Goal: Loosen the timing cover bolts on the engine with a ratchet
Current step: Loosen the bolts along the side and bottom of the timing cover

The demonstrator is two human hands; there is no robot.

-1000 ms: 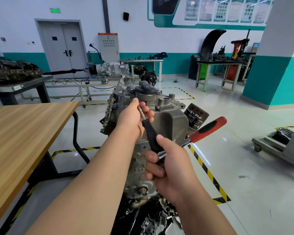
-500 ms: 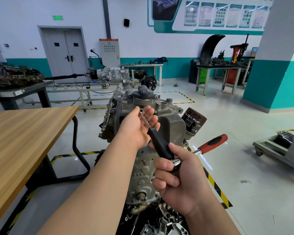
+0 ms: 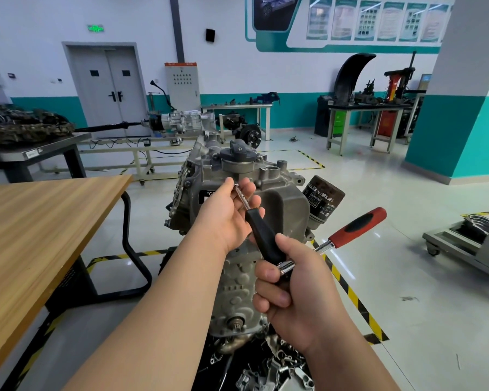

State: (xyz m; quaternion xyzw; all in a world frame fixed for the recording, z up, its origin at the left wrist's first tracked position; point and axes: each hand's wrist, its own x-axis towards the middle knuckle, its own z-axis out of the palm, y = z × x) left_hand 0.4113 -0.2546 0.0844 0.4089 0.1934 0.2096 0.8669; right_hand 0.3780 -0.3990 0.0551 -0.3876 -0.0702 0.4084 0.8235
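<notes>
Left hand [image 3: 226, 218] pinches ridged steel shaft [image 3: 242, 197]; right hand [image 3: 299, 292] grips red-handled ratchet [image 3: 356, 225].

At mid-frame a grey cast-metal engine [image 3: 283, 210] stands upright, with a black cylindrical oil filter [image 3: 323, 198] jutting from its right side. In front of it, the left hand [image 3: 223, 218] pinches the thin steel shaft of a black-handled driver [image 3: 261, 235], tip slanting toward the upper left. The driver's butt meets the head of a chrome ratchet [image 3: 356, 225], gripped by the right hand [image 3: 297, 294] below centre. The ratchet's red-and-black grip angles up to the right. A pale wooden table [image 3: 40, 221] fills the left side.
</notes>
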